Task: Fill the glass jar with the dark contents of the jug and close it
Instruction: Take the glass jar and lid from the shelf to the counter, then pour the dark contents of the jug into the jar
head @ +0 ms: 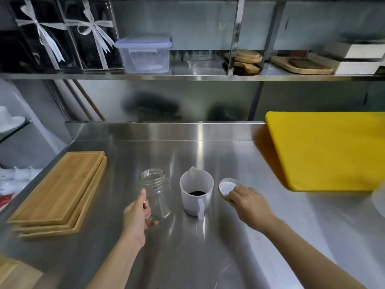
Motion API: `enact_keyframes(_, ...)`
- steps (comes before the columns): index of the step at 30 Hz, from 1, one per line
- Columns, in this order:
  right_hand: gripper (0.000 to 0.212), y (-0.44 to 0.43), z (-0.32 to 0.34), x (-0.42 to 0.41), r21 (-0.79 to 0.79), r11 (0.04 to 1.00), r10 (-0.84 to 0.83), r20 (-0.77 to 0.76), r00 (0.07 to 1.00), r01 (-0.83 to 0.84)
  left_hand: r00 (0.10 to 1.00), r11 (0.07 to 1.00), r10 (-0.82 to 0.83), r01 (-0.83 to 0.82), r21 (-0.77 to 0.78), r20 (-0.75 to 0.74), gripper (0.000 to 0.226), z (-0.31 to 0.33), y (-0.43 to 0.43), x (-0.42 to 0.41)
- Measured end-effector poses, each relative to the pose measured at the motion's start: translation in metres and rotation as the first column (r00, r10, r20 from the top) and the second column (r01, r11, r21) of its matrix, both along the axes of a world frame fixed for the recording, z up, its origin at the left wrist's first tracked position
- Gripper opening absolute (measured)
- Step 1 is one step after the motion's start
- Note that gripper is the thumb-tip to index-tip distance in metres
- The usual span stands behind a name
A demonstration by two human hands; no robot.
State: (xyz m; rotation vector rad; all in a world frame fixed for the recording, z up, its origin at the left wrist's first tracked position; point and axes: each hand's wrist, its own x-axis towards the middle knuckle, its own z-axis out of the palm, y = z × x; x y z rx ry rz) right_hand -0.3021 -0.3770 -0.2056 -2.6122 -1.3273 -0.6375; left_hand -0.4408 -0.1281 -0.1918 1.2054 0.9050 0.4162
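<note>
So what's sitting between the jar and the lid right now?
The white jug, upright with dark contents at its bottom, stands between the jar and the lid in the head view.

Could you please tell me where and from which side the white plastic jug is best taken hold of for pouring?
Probably by the flat white handle on the white plastic jug, which faces the person, coming from the near side. The spout points away at the far rim, so a grip there tips it forward. The right hand rests on the gold-rimmed lid beside it; the left hand holds the empty clear glass jar.
</note>
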Motion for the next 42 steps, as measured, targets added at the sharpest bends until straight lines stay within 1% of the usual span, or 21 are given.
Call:
enact_keyframes(4,0.043,-0.003,-0.022,-0.019,-0.056,0.998,0.018,-0.099,0.995,-0.024,1.0,1.0,0.022,-0.022,0.003,-0.009,0.04,-0.01,-0.01,-0.013)
enact_keyframes(10,0.042,-0.01,-0.036,-0.033,-0.1,0.995,-0.016,-0.199,0.98,-0.004,0.996,0.997,0.082,-0.082,-0.016,0.023,0.041,-0.028,-0.02,-0.027)
enact_keyframes(12,0.05,-0.013,-0.042,-0.035,-0.129,0.992,-0.02,-0.214,0.977,-0.008,0.995,0.995,0.094,-0.094,-0.014,0.041,0.041,-0.033,-0.022,-0.031)
enact_keyframes(14,0.063,-0.016,-0.05,-0.037,-0.133,0.991,-0.029,-0.246,0.969,-0.004,0.993,0.995,0.098,-0.096,-0.023,0.063,0.041,-0.037,-0.025,-0.033)
enact_keyframes(15,0.066,-0.016,-0.052,-0.038,-0.138,0.99,-0.04,-0.269,0.962,0.002,0.992,0.995,0.098,-0.096,-0.031,0.075,0.041,-0.038,-0.027,-0.034)
enact_keyframes(16,0.063,-0.016,-0.053,-0.04,-0.158,0.987,-0.053,-0.277,0.959,0.009,0.992,0.995,0.097,-0.094,-0.041,0.085,0.042,-0.04,-0.028,-0.035)
enact_keyframes(19,0.044,-0.015,-0.053,-0.043,-0.252,0.967,-0.102,-0.272,0.957,0.031,0.991,0.995,0.085,-0.079,-0.061,0.105,0.043,-0.041,-0.031,-0.037)
enact_keyframes(22,0.042,-0.014,-0.055,-0.041,-0.301,0.952,-0.161,-0.323,0.933,0.06,0.992,0.997,0.073,-0.069,-0.044,0.1,0.042,-0.042,-0.031,-0.038)
enact_keyframes(24,0.038,-0.011,-0.043,-0.041,-0.319,0.942,-0.198,-0.277,0.94,0.105,0.994,0.998,0.06,-0.058,-0.025,0.092,0.043,-0.043,-0.03,-0.038)
enact_keyframes(25,0.03,-0.01,-0.034,-0.041,-0.317,0.943,-0.199,-0.287,0.937,0.103,0.994,0.998,0.054,-0.053,-0.018,0.09,0.043,-0.044,-0.03,-0.038)
enact_keyframes(26,0.022,-0.008,-0.029,-0.039,-0.275,0.956,-0.195,-0.318,0.928,0.107,0.995,0.999,0.049,-0.049,-0.013,0.087,0.043,-0.044,-0.03,-0.038)
enact_keyframes(27,0.023,-0.006,-0.025,-0.037,-0.27,0.957,-0.208,-0.369,0.906,0.109,0.996,0.999,0.044,-0.044,-0.007,0.084,0.043,-0.045,-0.03,-0.038)
enact_keyframes(28,0.024,-0.004,-0.02,-0.036,-0.263,0.957,-0.233,-0.452,0.861,0.121,0.996,0.999,0.037,-0.037,0.004,0.081,0.044,-0.045,-0.03,-0.038)
enact_keyframes(29,0.021,0.0,-0.016,-0.036,-0.214,0.967,-0.237,-0.531,0.813,0.141,0.996,0.999,0.031,-0.032,0.018,0.079,0.044,-0.046,-0.03,-0.038)
enact_keyframes(31,0.007,0.008,-0.009,-0.039,-0.064,0.974,-0.204,-0.665,0.719,0.216,0.997,0.998,0.029,-0.033,0.049,0.075,0.046,-0.047,-0.03,-0.038)
enact_keyframes(34,0.011,0.026,-0.003,-0.044,0.103,0.927,-0.121,-0.828,0.548,0.361,0.998,0.991,0.017,-0.024,0.131,0.055,0.051,-0.048,-0.03,-0.038)
enact_keyframes(36,0.015,0.038,-0.001,-0.051,0.152,0.896,-0.064,-0.884,0.462,0.416,0.999,0.987,0.001,-0.008,0.163,0.045,0.052,-0.048,-0.029,-0.039)
enact_keyframes(39,0.021,0.051,0.0,-0.06,0.178,0.859,0.01,-0.943,0.332,0.481,0.999,0.982,-0.016,0.009,0.187,0.037,0.051,-0.048,-0.028,-0.041)
enact_keyframes(41,0.025,0.057,-0.002,-0.062,0.207,0.834,0.063,-0.957,0.284,0.511,0.999,0.979,-0.019,0.011,0.203,0.034,0.054,-0.048,-0.026,-0.042)
enact_keyframes(42,0.025,0.06,-0.002,-0.063,0.22,0.825,0.081,-0.958,0.276,0.52,0.999,0.979,-0.017,0.01,0.204,0.035,0.055,-0.049,-0.025,-0.042)
